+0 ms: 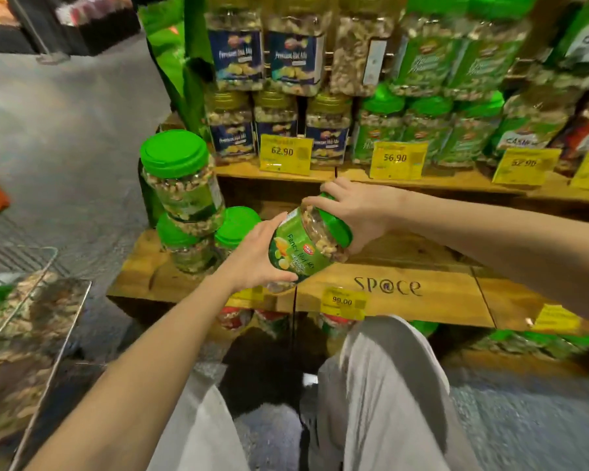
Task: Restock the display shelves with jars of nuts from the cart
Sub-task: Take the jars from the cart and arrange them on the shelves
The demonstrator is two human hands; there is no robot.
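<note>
I hold a green-lidded jar of nuts (303,243) tilted on its side above the wooden lower shelf (422,287). My left hand (255,256) grips its base and label end. My right hand (357,212) grips its green lid end. Left of the jar, three similar green-lidded jars (184,185) stand stacked on the shelf's left end. The wire cart (31,321) with more nut jars is at the lower left, blurred.
The upper shelf (286,175) carries rows of blue-label and green-label nut jars with yellow price tags (284,154). More jars sit under the lower shelf. My knees in grey trousers (381,385) are just in front of the shelf. Grey floor lies to the left.
</note>
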